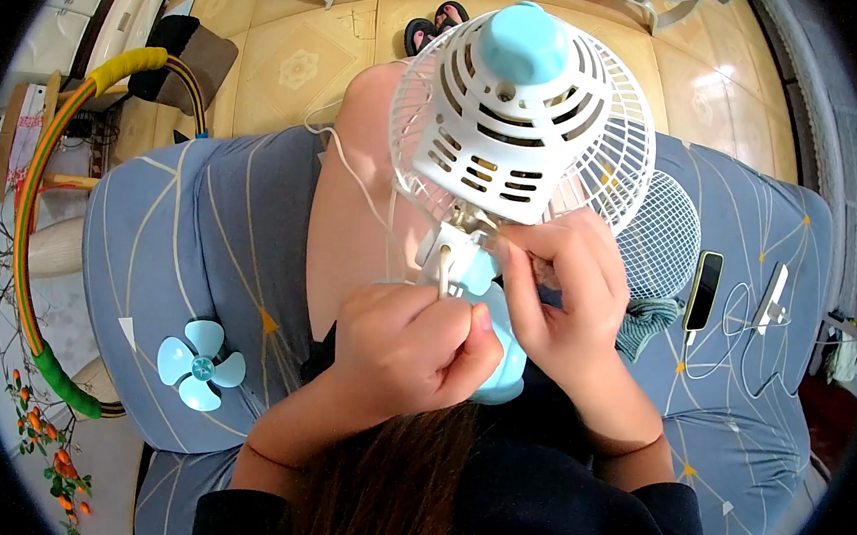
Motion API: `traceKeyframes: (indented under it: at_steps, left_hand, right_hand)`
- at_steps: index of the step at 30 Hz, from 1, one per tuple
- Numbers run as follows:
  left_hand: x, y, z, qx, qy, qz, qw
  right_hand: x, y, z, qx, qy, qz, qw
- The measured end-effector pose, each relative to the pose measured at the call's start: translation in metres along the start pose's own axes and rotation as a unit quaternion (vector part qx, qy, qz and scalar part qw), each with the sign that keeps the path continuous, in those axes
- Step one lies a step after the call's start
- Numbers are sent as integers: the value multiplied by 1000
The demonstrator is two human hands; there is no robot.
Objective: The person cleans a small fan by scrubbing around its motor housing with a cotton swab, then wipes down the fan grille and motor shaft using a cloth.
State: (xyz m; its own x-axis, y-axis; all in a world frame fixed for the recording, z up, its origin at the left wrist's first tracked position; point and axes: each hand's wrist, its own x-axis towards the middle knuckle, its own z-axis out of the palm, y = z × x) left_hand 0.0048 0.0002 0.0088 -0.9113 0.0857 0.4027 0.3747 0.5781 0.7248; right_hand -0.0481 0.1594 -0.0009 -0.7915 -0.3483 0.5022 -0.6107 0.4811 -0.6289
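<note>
A small white and light-blue electric fan [515, 136] is upright between my knees and body, its motor housing facing me. My left hand [414, 345] is closed in a fist at the fan's neck, where a short loop of white cord [444, 268] runs down to it. The fingers of my right hand [574, 296] pinch at the metal and plastic joint under the motor housing; any small part between them is hidden. Below the hands shows the light-blue base [506, 370]. A detached light-blue fan blade [203, 367] lies on the sofa at left.
A round white mesh grille [661, 238] and a striped cloth [649, 325] lie on the patterned sofa [266, 199] at right. Beyond are a phone [705, 292] on a cable and a white power strip [771, 298]. A striped hoop [31, 214] stands at left.
</note>
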Motion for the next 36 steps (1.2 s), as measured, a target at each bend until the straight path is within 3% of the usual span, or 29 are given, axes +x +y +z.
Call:
traceKeyframes:
  at_steps: [6,13,21,34,36]
  left_hand:
    - [1,2,-1,14,-14,-7,1000]
    - [-2,0,2,42,-29,38,998]
    - [-3,2,3,34,-21,44,998]
    - [-5,-5,9,42,19,67,997]
    - [-5,-2,6,39,-3,55,998]
  right_hand:
    - [16,-6,-25,-74,-10,-88,993]
    - [39,-14,-41,-172,-113,-178,962]
    - [72,-14,-38,-135,-177,-256,941]
    - [90,-25,-19,-236,-260,-334,874]
    - [95,-25,-21,-198,-278,-319,884]
